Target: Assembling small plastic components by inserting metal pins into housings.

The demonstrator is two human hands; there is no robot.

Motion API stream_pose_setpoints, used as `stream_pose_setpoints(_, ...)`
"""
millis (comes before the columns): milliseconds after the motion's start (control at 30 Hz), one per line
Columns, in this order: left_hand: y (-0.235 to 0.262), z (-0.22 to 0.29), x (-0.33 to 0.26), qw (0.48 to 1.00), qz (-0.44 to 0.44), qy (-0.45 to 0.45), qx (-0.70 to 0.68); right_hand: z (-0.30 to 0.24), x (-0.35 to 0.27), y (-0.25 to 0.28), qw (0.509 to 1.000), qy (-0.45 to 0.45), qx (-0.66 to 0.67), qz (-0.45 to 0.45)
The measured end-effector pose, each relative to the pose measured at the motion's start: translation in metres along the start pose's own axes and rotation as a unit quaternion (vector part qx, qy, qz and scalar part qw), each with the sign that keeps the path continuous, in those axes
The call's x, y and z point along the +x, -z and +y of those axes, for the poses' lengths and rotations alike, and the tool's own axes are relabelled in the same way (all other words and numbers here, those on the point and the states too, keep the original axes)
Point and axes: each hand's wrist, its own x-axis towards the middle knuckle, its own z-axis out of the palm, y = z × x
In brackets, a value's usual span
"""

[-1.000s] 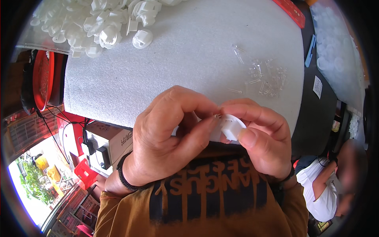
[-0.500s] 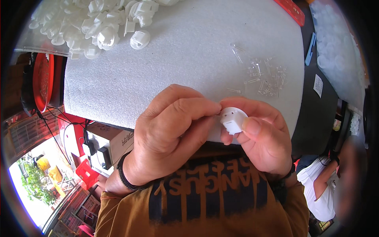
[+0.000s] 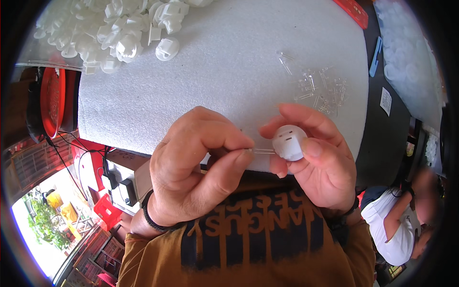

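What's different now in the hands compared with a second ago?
The hands have drawn apart: the left hand has pulled away to the left, pinching a small clear pin-like part, and the round white plastic cap in the right hand now shows in full. The loose clear parts and the heap of white plastic pieces stayed put.

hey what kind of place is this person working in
Probably a small hand-assembly workshop: a foam-covered bench, a heap of white plastic parts, a scatter of clear wire-legged components, and another person seated nearby.
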Motion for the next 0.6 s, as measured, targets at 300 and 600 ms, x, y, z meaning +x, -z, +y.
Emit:
stream_pose_setpoints(300, -0.0003, 0.0018, -0.0001, 0.997, -0.062, 0.032, -0.029, 0.0035, -0.0025, 0.0027, 0.999, 0.019, -0.011, -0.035)
stream_pose_setpoints(600, -0.0014, 0.0022, -0.002, 0.997, -0.059, 0.031, -0.044, 0.0038, -0.0066, -0.0006, 1.0, -0.01, -0.01, -0.008)
